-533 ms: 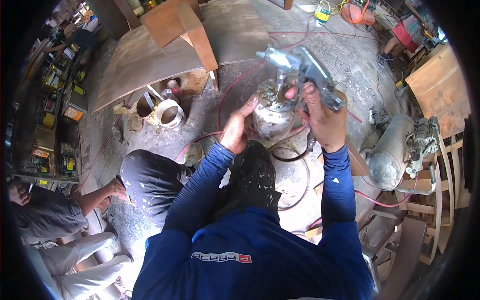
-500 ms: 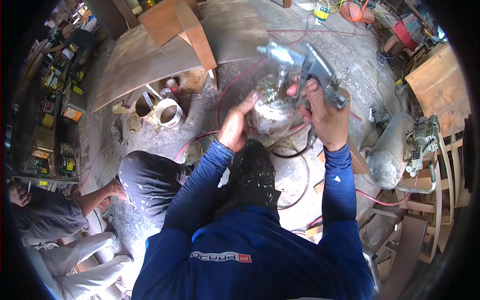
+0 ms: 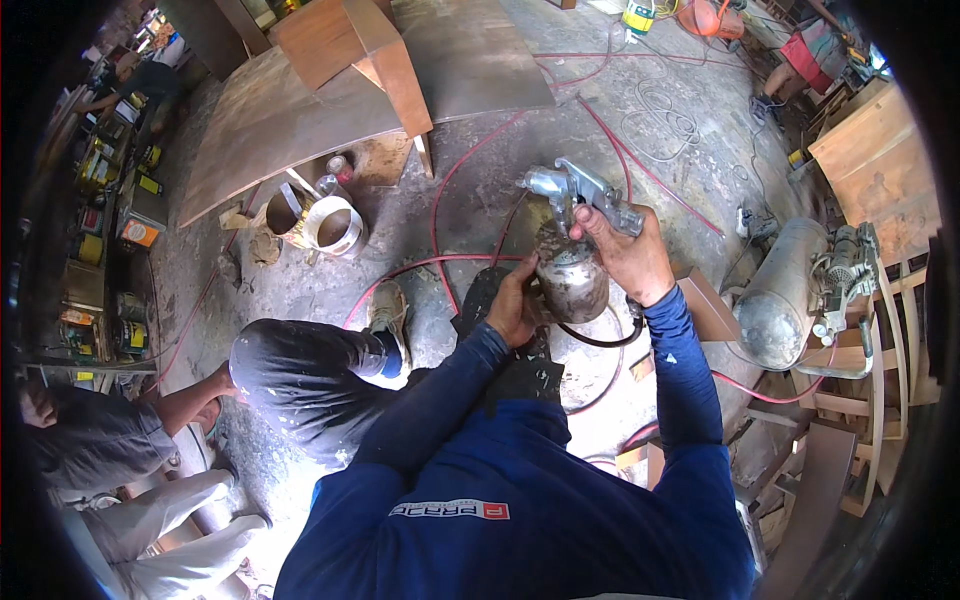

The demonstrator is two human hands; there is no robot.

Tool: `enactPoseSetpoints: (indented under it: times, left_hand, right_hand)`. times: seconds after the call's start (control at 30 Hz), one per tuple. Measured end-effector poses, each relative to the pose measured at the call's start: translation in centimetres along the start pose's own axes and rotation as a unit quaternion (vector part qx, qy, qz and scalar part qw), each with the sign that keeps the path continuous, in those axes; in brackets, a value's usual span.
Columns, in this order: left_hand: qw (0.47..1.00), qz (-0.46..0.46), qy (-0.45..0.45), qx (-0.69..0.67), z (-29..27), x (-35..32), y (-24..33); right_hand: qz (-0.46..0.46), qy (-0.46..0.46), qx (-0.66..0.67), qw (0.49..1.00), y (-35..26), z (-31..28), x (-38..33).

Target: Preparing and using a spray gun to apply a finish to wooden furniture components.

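A metal spray gun (image 3: 592, 192) with a stained metal cup (image 3: 572, 284) beneath it is held up in front of my knees. My right hand (image 3: 634, 262) is closed around the gun's handle, its thumb near the top of the cup. On the cup's left side rests my left hand (image 3: 514, 304), its fingers curled against the metal and partly hidden. A dark hose (image 3: 600, 341) curves below the cup toward my right hand. The gun's nozzle end points left.
Open cans (image 3: 334, 228) stand on the floor at left, near a brown wooden panel (image 3: 250, 145). Red hoses (image 3: 437, 225) cross the floor. A compressor tank (image 3: 782, 300) and wood pieces (image 3: 815, 500) lie right. Another person (image 3: 90, 430) sits at left; shelves of cans (image 3: 100, 240) stand behind.
The spray gun and cup have come down and nearer to me, and are less blurred. My left hand has moved lower on the cup's side. My left knee and foot have shifted slightly.
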State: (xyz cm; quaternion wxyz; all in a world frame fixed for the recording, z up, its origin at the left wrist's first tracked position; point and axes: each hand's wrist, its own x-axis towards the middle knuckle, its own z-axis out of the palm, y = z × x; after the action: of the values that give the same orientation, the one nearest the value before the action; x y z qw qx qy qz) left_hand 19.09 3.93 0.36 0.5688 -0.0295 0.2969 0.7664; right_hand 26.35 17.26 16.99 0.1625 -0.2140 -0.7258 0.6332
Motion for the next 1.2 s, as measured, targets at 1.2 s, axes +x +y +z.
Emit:
enactPoseSetpoints:
  times: [1.2]
  left_hand:
    - [0.857,0.166,0.07,0.483,4.8,-4.9,13.5]
  right_hand:
    - [-0.273,0.153,-0.09,0.945,2.4,-0.3,-2.2]
